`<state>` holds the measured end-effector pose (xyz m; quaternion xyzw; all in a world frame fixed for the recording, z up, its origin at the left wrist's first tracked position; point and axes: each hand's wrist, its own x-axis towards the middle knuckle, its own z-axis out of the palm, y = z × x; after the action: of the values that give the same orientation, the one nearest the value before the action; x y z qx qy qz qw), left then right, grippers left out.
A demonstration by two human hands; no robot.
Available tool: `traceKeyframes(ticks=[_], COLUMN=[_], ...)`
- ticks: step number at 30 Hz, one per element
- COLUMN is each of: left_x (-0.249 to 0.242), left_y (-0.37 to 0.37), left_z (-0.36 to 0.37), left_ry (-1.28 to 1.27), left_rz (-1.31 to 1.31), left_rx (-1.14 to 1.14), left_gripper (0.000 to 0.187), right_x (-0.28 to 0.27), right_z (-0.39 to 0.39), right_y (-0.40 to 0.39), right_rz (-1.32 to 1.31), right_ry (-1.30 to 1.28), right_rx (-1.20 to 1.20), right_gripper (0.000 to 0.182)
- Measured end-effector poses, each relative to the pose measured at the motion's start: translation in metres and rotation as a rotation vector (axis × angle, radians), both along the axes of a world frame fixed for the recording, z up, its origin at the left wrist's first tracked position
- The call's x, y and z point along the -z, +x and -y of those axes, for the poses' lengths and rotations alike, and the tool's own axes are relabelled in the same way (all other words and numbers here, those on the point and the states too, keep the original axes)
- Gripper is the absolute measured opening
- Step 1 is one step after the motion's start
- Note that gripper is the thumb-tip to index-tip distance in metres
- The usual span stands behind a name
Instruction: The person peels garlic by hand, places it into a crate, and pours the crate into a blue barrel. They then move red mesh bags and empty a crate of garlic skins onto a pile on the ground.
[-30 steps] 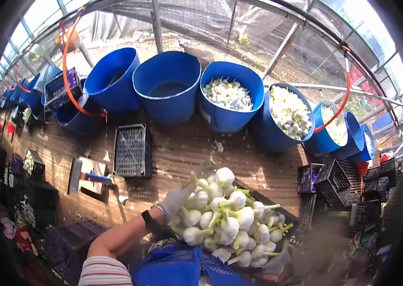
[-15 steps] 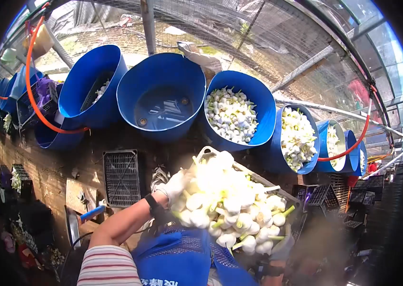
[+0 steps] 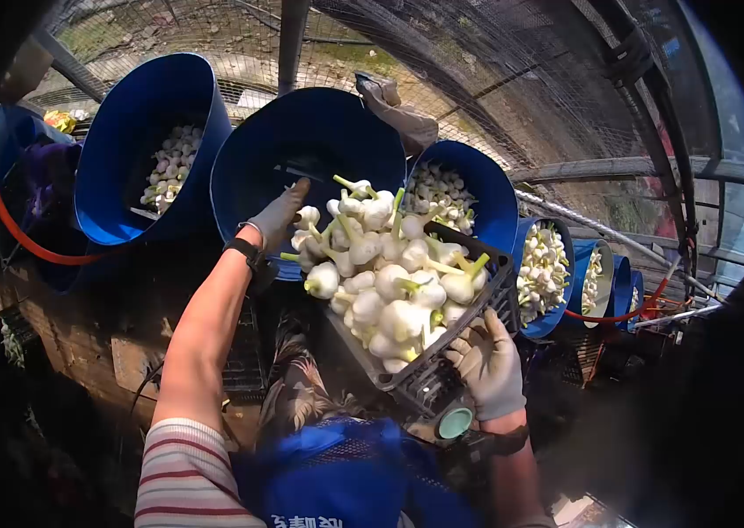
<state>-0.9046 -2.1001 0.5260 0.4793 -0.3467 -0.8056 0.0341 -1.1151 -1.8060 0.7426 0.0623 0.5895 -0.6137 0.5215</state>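
A black plastic crate (image 3: 429,383) heaped with white garlic bulbs (image 3: 381,273) with green stem ends is held tilted in front of the body. My right hand (image 3: 488,365), in a pale glove, grips the crate's right side. At the left end of the heap is my left hand (image 3: 279,216), gloved with a bare thumb or fingertip showing; its grip on the crate is hidden. Behind the crate stands a large blue tub (image 3: 302,132), its visible inside dark, and the far end of the heap overlaps its rim.
More blue tubs holding garlic stand at the left (image 3: 108,158) and right (image 3: 495,189). An orange hose (image 3: 15,224) curves at the far left. Mesh netting (image 3: 513,97) and metal poles rise behind. A crumpled sack (image 3: 398,110) lies between two tubs.
The crate of garlic has moved forward and up to the blue tub's rim, both hands going with it. The view has shifted too, and the right hand shows clearly now.
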Motion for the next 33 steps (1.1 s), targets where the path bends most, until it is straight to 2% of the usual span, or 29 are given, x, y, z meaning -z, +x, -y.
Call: traceKeyframes(ticks=[1, 3, 4, 5, 6, 7, 8, 9, 10, 11, 13, 15, 17, 18, 19, 20, 21, 22, 23, 25, 26, 27, 29, 31, 32, 33], left_x=[0.002, 0.019, 0.038, 0.050, 0.059, 0.048, 0.074, 0.104, 0.093, 0.074, 0.022, -0.068, -0.131, -0.134, -0.137, -0.138, -0.138, -0.136, -0.133, -0.131, -0.130, -0.129, -0.116, -0.106, -0.098, -0.090], left_y=[0.013, 0.027, 0.025, 0.031, 0.034, 0.037, 0.036, 0.038, 0.040, 0.036, 0.025, 0.016, 0.009, 0.004, 0.000, -0.003, -0.006, -0.008, -0.010, -0.005, -0.004, -0.004, -0.001, 0.010, 0.017, 0.024], left_z=[0.002, -0.005, -0.010, -0.006, -0.013, -0.022, -0.034, -0.039, -0.041, -0.051, -0.080, -0.109, -0.128, -0.131, -0.130, -0.127, -0.126, -0.128, -0.128, -0.125, -0.121, -0.113, -0.089, -0.048, -0.023, 0.001], left_ry=[-0.001, 0.018, 0.034, 0.088, 0.035, -0.022, -0.194, -0.278, -0.300, -0.318, -0.661, -0.672, -0.898, -0.904, -0.836, -0.772, -0.784, -0.848, -0.911, -0.898, -0.825, -0.757, -0.740, -0.639, -0.607, -0.571], left_rz=[0.003, -0.074, -0.299, -0.099, -0.120, -0.131, -0.167, -0.051, -0.038, -0.028, 0.108, -0.103, -0.163, -0.149, -0.071, 0.000, 0.003, 0.011, 0.022, 0.029, 0.011, -0.009, -0.008, -0.024, -0.027, -0.027], left_rx=[-0.029, -0.180, -0.234, -0.271, -0.353, -0.443, -0.474, -0.368, -0.338, -0.301, -0.399, -0.445, -0.237, -0.244, -0.231, -0.214, -0.213, -0.261, -0.317, -0.250, -0.249, -0.249, -0.246, -0.259, -0.256, -0.251], left_gripper=[0.093, 0.087, 0.076, 0.065, 0.062, 0.059, 0.062, 0.064, 0.067, 0.071, 0.071, 0.073, 0.057, 0.057, 0.049, 0.041, 0.041, 0.035, 0.030, 0.030, 0.031, 0.031, 0.033, 0.032, 0.033, 0.035], right_x=[-0.003, -0.026, -0.026, -0.026, -0.029, -0.035, -0.034, -0.034, -0.006, -0.012, -0.029, -0.029, -0.004, -0.017, -0.017, -0.019, -0.020, -0.017, -0.027, -0.064, -0.079, -0.088, -0.051, -0.007, 0.035, 0.022], right_z=[0.030, 0.071, 0.078, 0.094, 0.101, 0.117, 0.127, 0.137, 0.121, 0.133, 0.167, 0.181, 0.184, 0.197, 0.199, 0.199, 0.197, 0.188, 0.183, 0.179, 0.181, 0.185, 0.189, 0.201, 0.205, 0.232], right_y=[0.014, 0.025, 0.022, 0.007, 0.012, 0.024, 0.025, 0.022, -0.008, -0.002, 0.017, 0.023, -0.005, 0.009, 0.011, 0.012, 0.011, 0.000, 0.003, 0.010, 0.007, 0.002, -0.067, -0.117, -0.144, -0.121], right_rz=[-0.180, -0.191, -0.223, 0.136, -0.025, -0.179, -0.068, 0.042, 0.254, 0.257, 0.054, 0.044, 0.309, 0.207, 0.214, 0.142, 0.068, 0.153, 0.156, -0.023, -0.218, -0.525, -1.149, -1.153, -1.113, -1.254], right_ry=[-0.003, -0.016, -0.013, 0.013, 0.042, 0.065, 0.115, 0.162, -0.047, -0.050, 0.251, 0.235, 0.043, 0.219, 0.209, 0.242, 0.280, 0.178, 0.179, -0.047, -0.149, -0.166, 0.072, 0.305, 0.147, 0.209], right_rx=[-0.061, -0.026, -0.056, 0.003, -0.064, -0.141, -0.113, -0.081, -0.164, -0.180, -0.194, -0.250, -0.434, -0.364, -0.380, -0.377, -0.365, -0.424, -0.433, -0.539, -0.619, -0.660, -0.765, -0.876, -0.852, -0.884], right_gripper=[0.031, 0.028, 0.028, 0.026, 0.024, 0.024, 0.023, 0.023, 0.025, 0.025, 0.026, 0.025, 0.023, 0.020, 0.020, 0.028, 0.037, 0.028, 0.028, 0.040, 0.048, 0.048, 0.047, 0.044, 0.045, 0.049])
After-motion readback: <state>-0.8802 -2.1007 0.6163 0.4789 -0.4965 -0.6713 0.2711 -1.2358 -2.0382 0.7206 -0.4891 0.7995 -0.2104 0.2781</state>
